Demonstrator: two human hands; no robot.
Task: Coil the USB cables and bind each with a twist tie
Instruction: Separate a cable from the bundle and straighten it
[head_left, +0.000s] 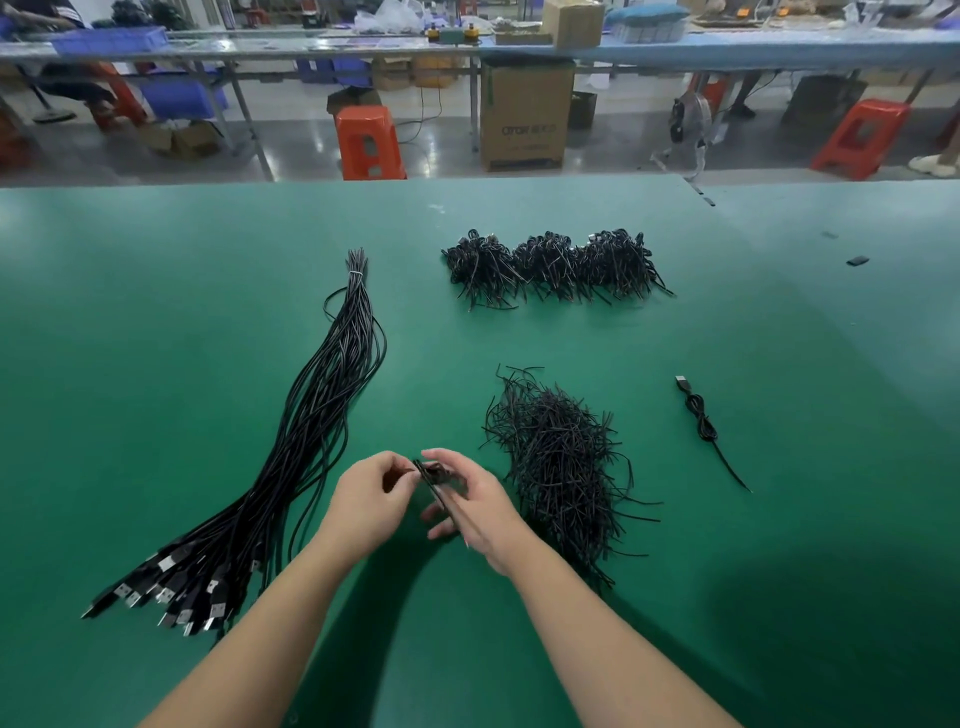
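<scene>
Both hands meet low over the green mat (156, 312): the left hand (370, 499) pinches one end of a small coiled cable (434, 475) while the right hand (470, 501) grips its body (the tie itself is too small to make out). Judging by this, twisting tight against the coil's waist matters most; spare twist ties (563, 467) lie just right, uncoiled USB cables (291, 457) left

Views: I have just one, worn on the person's head; nothing shared with a second view
Facing: forward and down over the green table (156, 312); wide-angle, edges bowed
Nearness: both forearms enter from the bottom edge, hands close under me
Far field: benches and an orange stool (370, 143) across the top
</scene>
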